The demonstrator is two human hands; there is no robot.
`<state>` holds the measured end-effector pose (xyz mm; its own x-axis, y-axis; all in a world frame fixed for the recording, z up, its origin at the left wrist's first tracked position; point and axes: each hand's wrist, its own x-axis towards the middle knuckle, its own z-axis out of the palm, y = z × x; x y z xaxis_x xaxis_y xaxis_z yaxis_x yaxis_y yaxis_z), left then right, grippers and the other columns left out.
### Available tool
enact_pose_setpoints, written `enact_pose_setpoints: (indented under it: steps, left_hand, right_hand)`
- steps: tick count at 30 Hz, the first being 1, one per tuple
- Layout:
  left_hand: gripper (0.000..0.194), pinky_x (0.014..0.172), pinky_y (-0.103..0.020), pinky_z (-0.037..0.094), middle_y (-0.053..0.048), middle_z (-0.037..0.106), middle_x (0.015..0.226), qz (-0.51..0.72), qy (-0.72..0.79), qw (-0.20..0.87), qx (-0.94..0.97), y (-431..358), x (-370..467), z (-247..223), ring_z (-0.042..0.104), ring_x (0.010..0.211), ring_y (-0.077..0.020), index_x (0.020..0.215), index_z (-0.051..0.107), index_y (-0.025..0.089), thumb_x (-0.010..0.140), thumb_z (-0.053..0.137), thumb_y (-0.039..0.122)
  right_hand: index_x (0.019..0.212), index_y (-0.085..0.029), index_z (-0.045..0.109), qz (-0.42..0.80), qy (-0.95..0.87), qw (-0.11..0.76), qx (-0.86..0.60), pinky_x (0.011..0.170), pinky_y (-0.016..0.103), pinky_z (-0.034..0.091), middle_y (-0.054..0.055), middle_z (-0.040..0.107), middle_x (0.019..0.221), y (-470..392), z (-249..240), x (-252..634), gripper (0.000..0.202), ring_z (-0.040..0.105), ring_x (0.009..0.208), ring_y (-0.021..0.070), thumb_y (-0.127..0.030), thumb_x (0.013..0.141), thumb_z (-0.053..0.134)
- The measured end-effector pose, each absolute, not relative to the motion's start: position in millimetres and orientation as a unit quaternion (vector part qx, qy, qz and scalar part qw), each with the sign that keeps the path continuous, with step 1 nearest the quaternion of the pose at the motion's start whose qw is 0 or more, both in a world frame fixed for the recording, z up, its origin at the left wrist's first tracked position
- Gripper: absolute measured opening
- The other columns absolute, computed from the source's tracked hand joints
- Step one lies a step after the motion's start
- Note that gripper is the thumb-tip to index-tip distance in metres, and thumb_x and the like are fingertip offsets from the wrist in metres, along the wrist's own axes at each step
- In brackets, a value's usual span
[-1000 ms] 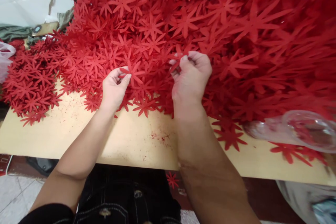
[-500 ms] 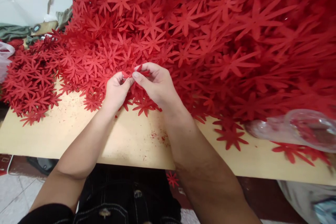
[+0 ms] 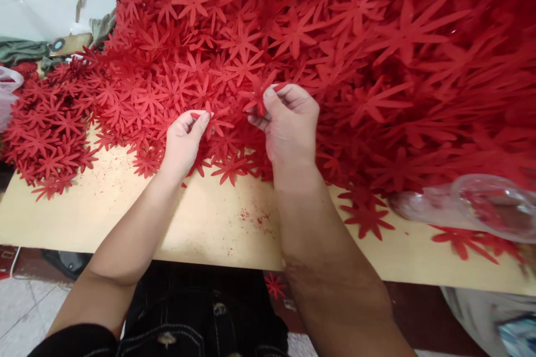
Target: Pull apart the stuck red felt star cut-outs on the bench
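Leftmost, a small heap (image 3: pixel 46 139) of red star-shaped cut-outs sits on the counter (image 3: pixel 196 217). Left hand (image 3: pixel 183 139): fingers nearly closed, pinching a red piece (image 3: pixel 195 115), presumably by its edge to leave the rest free; outline merges with the large heap (image 3: pixel 243 39), direction unclear. Right hand (image 3: pixel 295 122), apart from the left: fingers curled, thumb pinning at least 1 petaled cut-out (image 3: pixel 258 93) in front of that heap. Petals fan upward and leftward; radial, no single long axis. Light grip probably avoids creasing. Far right: clear plastic container (image 3: pixel 494 178).
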<state>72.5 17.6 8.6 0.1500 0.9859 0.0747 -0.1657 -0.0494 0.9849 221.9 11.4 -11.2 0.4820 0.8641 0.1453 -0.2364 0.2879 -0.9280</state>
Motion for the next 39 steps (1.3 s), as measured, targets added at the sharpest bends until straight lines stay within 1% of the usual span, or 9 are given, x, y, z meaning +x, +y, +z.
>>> enact_pose_setpoints:
  steps: [3, 5, 8, 12, 16, 22, 25, 32, 39]
  left_hand:
    - [0.005, 0.063, -0.018, 0.045, 0.005, 0.059, 0.068, 0.496, 0.398, 0.557, 0.534, 18, 73, 4, 0.052, 0.059, -0.0047, 0.077, 0.059, 0.018, 0.079, 0.063, 0.02]
    - [0.008, 0.07, -0.021, 0.048, 0.002, 0.061, 0.076, 0.479, 0.406, 0.53, 0.57, 19, 72, 1, 0.056, 0.067, -0.0071, 0.084, 0.061, 0.018, 0.079, 0.063, 0.025]
    - [0.017, 0.085, -0.029, 0.049, -0.004, 0.062, 0.093, 0.483, 0.432, 0.402, 0.647, 20, 68, -5, 0.058, 0.087, -0.0129, 0.09, 0.063, 0.019, 0.08, 0.061, 0.032]
    - [0.023, 0.102, -0.037, 0.041, -0.008, 0.057, 0.11, 0.499, 0.433, 0.209, 0.721, 20, 61, -5, 0.053, 0.11, -0.0184, 0.1, 0.063, 0.02, 0.083, 0.058, 0.034]
    - [0.028, 0.104, -0.037, 0.038, -0.006, 0.054, 0.116, 0.539, 0.412, 0.154, 0.718, 16, 59, 1, 0.049, 0.115, -0.0189, 0.11, 0.059, 0.024, 0.084, 0.055, 0.034]
    - [0.024, 0.093, -0.031, 0.044, -0.005, 0.06, 0.1, 0.517, 0.385, 0.311, 0.699, 7, 67, 6, 0.057, 0.096, -0.0161, 0.103, 0.062, 0.022, 0.086, 0.052, 0.037]
    - [0.026, 0.088, -0.028, 0.046, -0.004, 0.061, 0.096, 0.487, 0.389, 0.361, 0.693, 7, 70, 4, 0.058, 0.088, -0.0139, 0.102, 0.063, 0.021, 0.083, 0.057, 0.038]
    - [0.022, 0.081, -0.024, 0.048, -0.004, 0.063, 0.093, 0.481, 0.4, 0.424, 0.654, 10, 71, 4, 0.059, 0.085, -0.0123, 0.092, 0.063, 0.018, 0.075, 0.068, 0.031]
    - [0.011, 0.075, -0.02, 0.048, 0.002, 0.063, 0.079, 0.499, 0.372, 0.552, 0.555, 9, 75, 11, 0.057, 0.071, -0.0067, 0.081, 0.063, 0.018, 0.074, 0.069, 0.025]
  right_hand:
    - [0.077, -0.024, 0.053, 0.393, -0.358, 0.718, -0.45, 0.051, 0.023, 0.046, -0.006, 0.052, 0.065, 11, -9, 219, 0.011, 0.051, 0.054, 0.0062, -0.019, 0.077, 0.063]
    - [0.077, -0.022, 0.055, 0.4, -0.388, 0.701, -0.444, 0.053, 0.022, 0.045, -0.006, 0.053, 0.067, 9, -5, 212, 0.015, 0.05, 0.055, 0.0051, -0.009, 0.073, 0.062]
    - [0.072, -0.02, 0.056, 0.404, -0.421, 0.674, -0.453, 0.053, 0.019, 0.042, -0.007, 0.053, 0.066, 5, 0, 204, 0.023, 0.048, 0.055, 0.0039, 0.001, 0.066, 0.057]
    - [0.07, -0.02, 0.057, 0.407, -0.419, 0.664, -0.467, 0.05, 0.017, 0.04, -0.008, 0.054, 0.064, 3, 3, 199, 0.027, 0.047, 0.055, 0.0038, 0.005, 0.06, 0.054]
    - [0.075, -0.021, 0.056, 0.413, -0.436, 0.656, -0.457, 0.054, 0.019, 0.045, -0.007, 0.056, 0.069, 3, 0, 198, 0.027, 0.053, 0.061, 0.0056, 0.001, 0.06, 0.058]
    - [0.081, -0.024, 0.055, 0.427, -0.445, 0.657, -0.434, 0.071, 0.027, 0.054, -0.004, 0.064, 0.08, 4, -7, 199, 0.024, 0.061, 0.075, 0.0105, -0.008, 0.065, 0.063]
    - [0.081, -0.024, 0.053, 0.417, -0.445, 0.663, -0.435, 0.079, 0.031, 0.054, -0.003, 0.064, 0.081, 5, -9, 198, 0.022, 0.063, 0.079, 0.012, -0.01, 0.068, 0.064]
    - [0.078, -0.023, 0.048, 0.319, -0.479, 0.675, -0.462, 0.071, 0.027, 0.05, -0.004, 0.056, 0.075, 5, -9, 193, 0.017, 0.057, 0.07, 0.0095, -0.025, 0.075, 0.065]
    - [0.074, -0.022, 0.046, 0.241, -0.506, 0.664, -0.495, 0.068, 0.027, 0.045, -0.004, 0.047, 0.071, 0, -5, 188, 0.021, 0.047, 0.065, 0.0079, -0.031, 0.077, 0.065]
